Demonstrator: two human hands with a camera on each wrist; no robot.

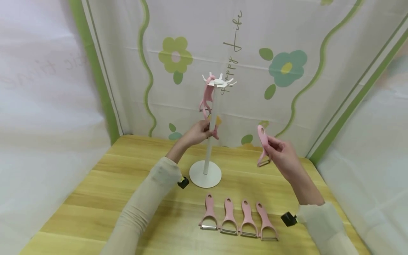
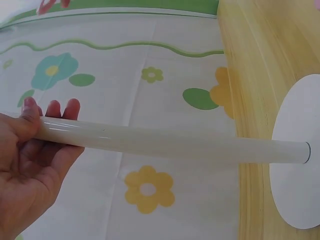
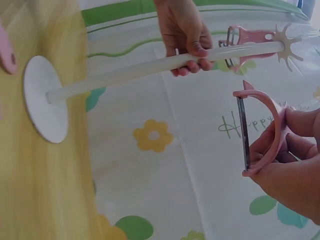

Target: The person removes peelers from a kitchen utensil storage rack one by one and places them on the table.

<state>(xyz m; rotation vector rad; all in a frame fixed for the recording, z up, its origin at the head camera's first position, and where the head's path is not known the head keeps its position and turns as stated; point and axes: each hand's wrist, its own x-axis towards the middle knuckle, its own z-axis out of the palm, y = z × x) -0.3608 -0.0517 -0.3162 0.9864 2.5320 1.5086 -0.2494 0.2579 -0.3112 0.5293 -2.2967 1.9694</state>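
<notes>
My left hand (image 1: pixel 200 131) grips the upright white pole (image 1: pixel 209 150) of a stand partway up. In the left wrist view, its thumb and fingers curl round the pole (image 2: pixel 165 141). White hooks (image 1: pixel 220 83) fan out from the stand's top, and pink peelers (image 1: pixel 208 92) hang there by their handles, partly overlapping. To the right of the stand, my right hand (image 1: pixel 282 156) pinches another pink peeler (image 1: pixel 262 137), its handle hole up and blade down. The right wrist view shows this peeler's curved head (image 3: pixel 272 112) and metal blade, with my fingers behind it.
The stand's round white base (image 1: pixel 205 180) sits on the wooden table (image 1: pixel 95 198). Several more pink peelers (image 1: pixel 228 212) lie in a row in front of it, handles pointing away from me. A flower-printed cloth (image 1: pixel 191 21) hangs behind the table, with white cloth at both sides.
</notes>
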